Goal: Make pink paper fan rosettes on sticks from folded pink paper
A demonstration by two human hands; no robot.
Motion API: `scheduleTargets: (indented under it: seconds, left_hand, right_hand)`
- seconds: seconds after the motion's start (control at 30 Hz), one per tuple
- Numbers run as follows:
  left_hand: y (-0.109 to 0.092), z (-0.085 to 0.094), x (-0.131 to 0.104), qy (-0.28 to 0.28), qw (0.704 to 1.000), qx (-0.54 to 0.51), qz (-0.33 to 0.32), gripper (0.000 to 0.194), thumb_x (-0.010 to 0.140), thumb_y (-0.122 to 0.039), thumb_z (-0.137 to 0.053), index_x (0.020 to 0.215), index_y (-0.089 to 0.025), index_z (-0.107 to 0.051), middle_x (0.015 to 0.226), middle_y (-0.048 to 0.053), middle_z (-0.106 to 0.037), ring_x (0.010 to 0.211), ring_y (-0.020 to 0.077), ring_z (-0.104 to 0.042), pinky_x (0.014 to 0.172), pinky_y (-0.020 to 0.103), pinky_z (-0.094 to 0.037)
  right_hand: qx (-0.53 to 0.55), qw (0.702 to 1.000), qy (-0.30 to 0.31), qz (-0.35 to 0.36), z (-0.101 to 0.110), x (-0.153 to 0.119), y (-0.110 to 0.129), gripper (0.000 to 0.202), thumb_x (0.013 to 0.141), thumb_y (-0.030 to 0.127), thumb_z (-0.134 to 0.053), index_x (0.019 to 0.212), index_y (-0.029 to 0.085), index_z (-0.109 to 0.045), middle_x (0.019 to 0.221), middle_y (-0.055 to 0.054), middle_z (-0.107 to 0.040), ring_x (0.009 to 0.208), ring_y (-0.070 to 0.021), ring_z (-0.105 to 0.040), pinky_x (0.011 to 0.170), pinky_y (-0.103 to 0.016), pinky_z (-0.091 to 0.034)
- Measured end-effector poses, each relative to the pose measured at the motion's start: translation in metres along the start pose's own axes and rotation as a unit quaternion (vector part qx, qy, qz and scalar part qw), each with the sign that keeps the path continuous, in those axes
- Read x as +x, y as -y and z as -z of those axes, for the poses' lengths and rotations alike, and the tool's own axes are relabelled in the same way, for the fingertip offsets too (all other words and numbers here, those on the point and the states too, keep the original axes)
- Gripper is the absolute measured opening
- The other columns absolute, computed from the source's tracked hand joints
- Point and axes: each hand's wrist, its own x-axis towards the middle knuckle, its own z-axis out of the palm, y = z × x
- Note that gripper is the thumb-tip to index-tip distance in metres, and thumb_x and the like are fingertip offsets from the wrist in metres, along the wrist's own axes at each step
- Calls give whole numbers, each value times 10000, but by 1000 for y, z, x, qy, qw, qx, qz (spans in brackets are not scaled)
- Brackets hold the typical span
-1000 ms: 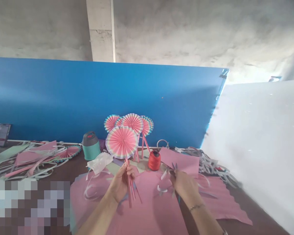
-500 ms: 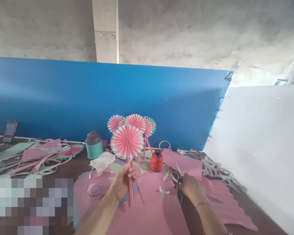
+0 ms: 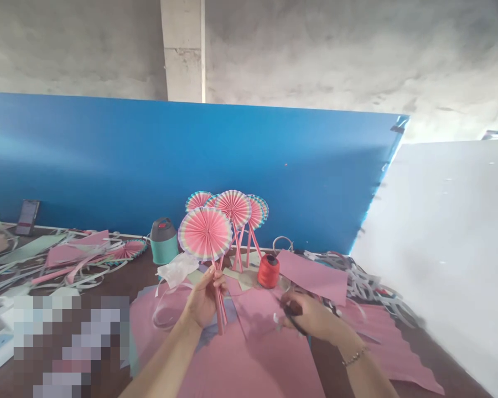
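Note:
My left hand (image 3: 206, 296) is closed round the pink sticks of a round pleated paper fan (image 3: 205, 234), held upright with its pink face and pastel rim toward me. My right hand (image 3: 309, 315) is closed on scissors (image 3: 294, 320); their dark handles show, while the blades are blurred. A small white scrap (image 3: 276, 318) is by its fingers. Between and beyond my hands stands a red thread spool (image 3: 268, 272). Several similar fans (image 3: 233, 207) stand upright behind the held one. Pink paper sheets (image 3: 257, 359) lie under both hands.
A teal and grey container (image 3: 164, 243) and crumpled white plastic (image 3: 177, 270) are left of the fans. Paper strips (image 3: 78, 276) and a propped phone (image 3: 27, 216) lie further left. White strips (image 3: 369, 290) heap at the right. A blue panel (image 3: 108, 160) closes off the back.
My left hand has moved the fan slightly left and tilted it. My right hand has moved in toward the spool's front, turning the scissors so their blades no longer point up.

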Motion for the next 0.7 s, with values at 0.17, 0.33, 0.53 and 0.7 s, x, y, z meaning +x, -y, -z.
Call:
scheduleTargets:
  seconds: [0.17,0.33,0.53,0.7]
  left_hand:
    - [0,-4,2,-25,997,44,-50,123,727,-149,-660,773,-152,-546,630,-60,-474,490,34,-429,540,190,-427]
    - [4,-5,2,-23,991,100,-86,160,705,-190,-699,761,-167,-551,626,-59,-493,512,44,-437,555,195,-394]
    - [13,-15,-5,2,988,142,-67,185,700,-223,-712,734,-179,-536,598,-52,-489,515,63,-436,551,205,-365]
    - [22,-20,-10,-1,985,168,-46,211,692,-256,-725,731,-181,-531,562,-55,-495,511,64,-436,553,199,-349]
  right_hand:
    - [28,979,198,44,-17,-8,5,269,538,233,-704,804,202,-676,580,49,-597,490,-98,-480,423,-167,-299]
    - [-41,980,162,111,-37,-19,21,239,508,215,-721,746,215,-703,551,55,-583,473,-87,-435,410,-168,-248]
    - [-56,977,145,147,-45,-24,34,142,545,206,-677,684,220,-704,538,45,-578,480,-93,-413,416,-176,-227]
    - [-80,976,136,148,-47,-25,33,136,559,197,-640,673,235,-702,533,34,-598,482,-106,-442,421,-186,-223]
